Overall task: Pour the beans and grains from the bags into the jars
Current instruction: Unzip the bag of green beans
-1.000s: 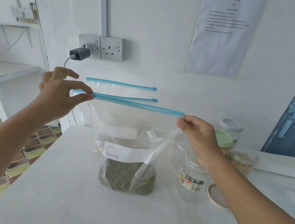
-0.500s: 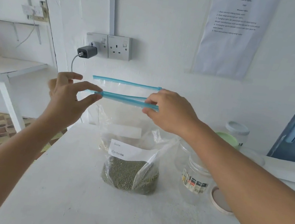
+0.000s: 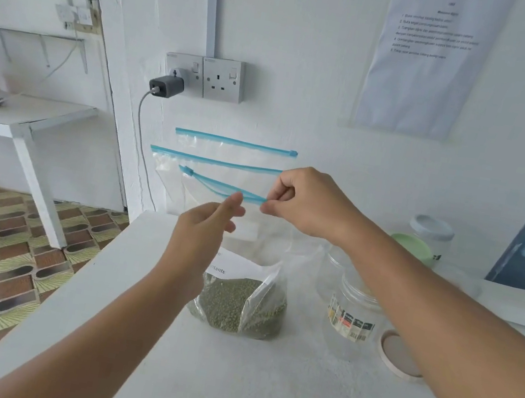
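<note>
Zip bag [image 3: 238, 302] of green beans — limp, bottom-heavy; blue zip strip [image 3: 221, 187] pinched by right hand [image 3: 309, 203]; left hand [image 3: 203, 234] held open — best gripped near top.

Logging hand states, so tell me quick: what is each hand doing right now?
Left hand: open, fingers extended toward the blue zip strip, gripping nothing.
Right hand: pinches that strip's right end.

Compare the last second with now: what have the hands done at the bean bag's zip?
The right hand slid left along the zip from its right end and now pinches it near the middle. The left hand let go of the left end and dropped lower, fingers loose. The bean bag, jar and lid stayed put on the table.
</note>
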Motion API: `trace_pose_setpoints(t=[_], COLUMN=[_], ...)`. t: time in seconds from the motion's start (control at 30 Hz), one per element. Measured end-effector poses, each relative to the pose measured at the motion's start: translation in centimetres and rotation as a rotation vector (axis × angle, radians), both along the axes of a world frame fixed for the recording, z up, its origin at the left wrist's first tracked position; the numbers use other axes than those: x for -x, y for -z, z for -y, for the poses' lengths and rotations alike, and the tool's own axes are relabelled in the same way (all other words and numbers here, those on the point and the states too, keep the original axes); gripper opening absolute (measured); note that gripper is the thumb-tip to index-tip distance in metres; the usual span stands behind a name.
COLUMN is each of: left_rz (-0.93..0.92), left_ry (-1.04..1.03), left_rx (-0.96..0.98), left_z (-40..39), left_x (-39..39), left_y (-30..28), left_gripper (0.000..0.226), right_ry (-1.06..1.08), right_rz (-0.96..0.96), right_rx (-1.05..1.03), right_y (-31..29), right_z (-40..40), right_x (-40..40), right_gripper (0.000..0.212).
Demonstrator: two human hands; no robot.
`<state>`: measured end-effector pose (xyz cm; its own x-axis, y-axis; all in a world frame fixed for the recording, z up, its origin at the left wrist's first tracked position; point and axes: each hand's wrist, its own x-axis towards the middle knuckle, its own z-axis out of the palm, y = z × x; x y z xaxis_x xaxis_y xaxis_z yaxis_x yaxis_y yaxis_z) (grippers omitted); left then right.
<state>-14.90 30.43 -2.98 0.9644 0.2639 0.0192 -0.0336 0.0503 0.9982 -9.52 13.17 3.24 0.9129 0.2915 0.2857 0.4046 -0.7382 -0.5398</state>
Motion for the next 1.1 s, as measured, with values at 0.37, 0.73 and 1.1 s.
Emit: trace_pose_setpoints(t=[0.37,0.73,1.1], left_rz=[0.014,0.300,0.253], left_ry=[-0.066,-0.008,0.079], left_rx=[0.003,0.053,0.287], left_z=[0.5,-3.8,-3.2], left_x=[-0.4,1.1,-3.5], left_y=[0.6,-0.8,-3.8], left_gripper=[0.028,0.042,0.039], right_ry=[-0.080,0.084,0.120], right_rz=[-0.158,-0.207,-0.241], right_rx=[0.015,-0.310,-0.498], right_y=[-1.6,-2.7,-2.3], right_z=[0.0,0.1,1.4], right_x=[0.7,-0.8,-0.1], right_gripper=[0.025,0.018,0.013])
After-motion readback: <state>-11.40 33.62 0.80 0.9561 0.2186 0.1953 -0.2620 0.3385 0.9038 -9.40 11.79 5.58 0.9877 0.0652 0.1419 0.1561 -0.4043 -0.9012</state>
